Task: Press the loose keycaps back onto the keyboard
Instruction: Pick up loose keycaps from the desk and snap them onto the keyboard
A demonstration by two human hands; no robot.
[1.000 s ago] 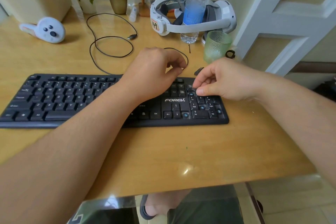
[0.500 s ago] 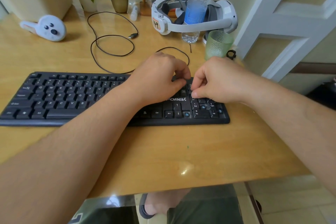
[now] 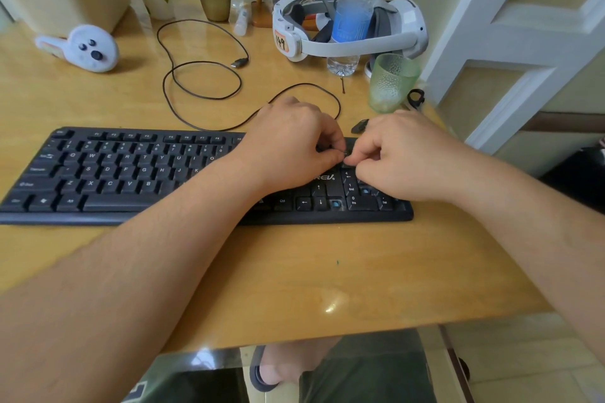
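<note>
Both hands meet over the keyboard numpad, left hand and right hand fingertips pinching 1 small keycap together, likely aligning it above its empty switch

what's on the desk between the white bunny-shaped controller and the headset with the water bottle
In the head view, a looped black cable lies on the wooden desk between the controller and the headset.
</note>
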